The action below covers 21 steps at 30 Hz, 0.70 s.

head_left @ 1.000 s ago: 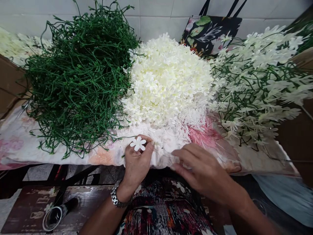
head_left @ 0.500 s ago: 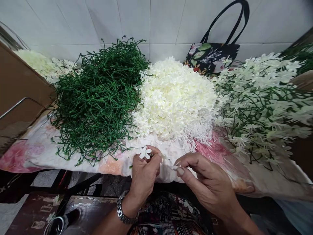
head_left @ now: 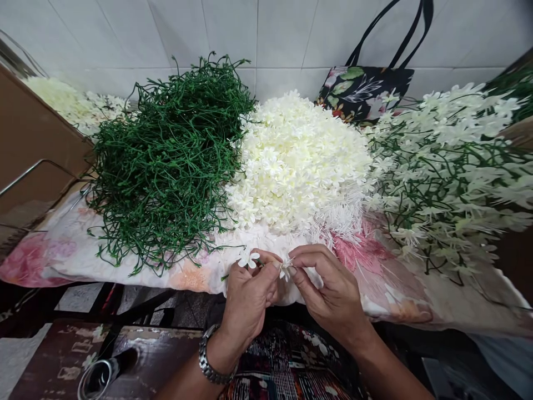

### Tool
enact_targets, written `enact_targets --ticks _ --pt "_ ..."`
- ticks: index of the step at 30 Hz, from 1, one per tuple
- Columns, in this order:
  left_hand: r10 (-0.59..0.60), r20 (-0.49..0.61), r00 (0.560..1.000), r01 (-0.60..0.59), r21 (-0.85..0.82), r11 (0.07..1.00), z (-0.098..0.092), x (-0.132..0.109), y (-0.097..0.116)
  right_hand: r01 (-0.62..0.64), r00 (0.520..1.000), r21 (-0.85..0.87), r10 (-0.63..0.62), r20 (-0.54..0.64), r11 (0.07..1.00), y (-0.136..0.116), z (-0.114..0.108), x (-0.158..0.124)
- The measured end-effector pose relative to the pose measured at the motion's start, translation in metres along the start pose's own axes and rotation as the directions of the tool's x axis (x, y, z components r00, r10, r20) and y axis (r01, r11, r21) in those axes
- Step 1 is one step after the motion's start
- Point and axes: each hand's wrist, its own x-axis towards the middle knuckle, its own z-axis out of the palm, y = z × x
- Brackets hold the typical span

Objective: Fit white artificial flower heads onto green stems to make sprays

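My left hand (head_left: pixel 250 294) is closed in a pinch on a green stem, mostly hidden by the fingers; a white flower (head_left: pixel 249 259) shows above the knuckles. Close beside it, my right hand (head_left: pixel 328 283) pinches another small white flower (head_left: pixel 286 269), which is at the left fingertips. Beyond the hands lies a heap of loose white flowers (head_left: pixel 300 155). To its left is a tangled pile of green stems (head_left: pixel 166 161). White flowers on green stems (head_left: pixel 441 183) are bunched at the right.
A floral cloth (head_left: pixel 145 278) covers the work surface. At the left stands a cardboard box (head_left: pixel 37 133) with a metal wire. A black floral bag (head_left: pixel 366 91) leans on the tiled wall. Below left, a cup (head_left: pixel 95 378) sits on a dark wooden surface.
My right hand has moved left to my left hand, bringing the small white flower to its fingertips. The view has shifted slightly.
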Motion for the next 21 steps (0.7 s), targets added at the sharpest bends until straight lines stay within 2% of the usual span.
enact_targets --ticks 5,9,12,16,21 --pt "0.000 0.032 0.999 0.002 -0.056 0.998 -0.005 -0.001 -0.002 0.087 0.996 -0.079 -0.090 -0.029 0.993 -0.003 0.002 0.000" --pt "-0.024 0.044 0.999 0.028 -0.105 0.994 -0.009 0.001 -0.005 0.099 0.993 -0.089 -0.104 -0.053 0.991 -0.005 0.001 0.000" --pt "-0.049 0.003 0.999 0.049 -0.110 0.993 -0.006 0.002 -0.008 0.083 0.995 -0.036 -0.085 -0.061 0.996 -0.007 0.002 0.000" --pt "-0.009 -0.057 0.998 0.002 -0.123 0.992 0.000 0.001 -0.010 0.031 0.998 0.029 -0.029 -0.062 0.999 -0.007 0.005 -0.001" --pt "0.053 -0.055 0.997 -0.059 -0.114 0.992 0.000 0.002 -0.009 -0.026 0.998 0.114 0.021 0.051 0.993 -0.003 0.000 -0.001"
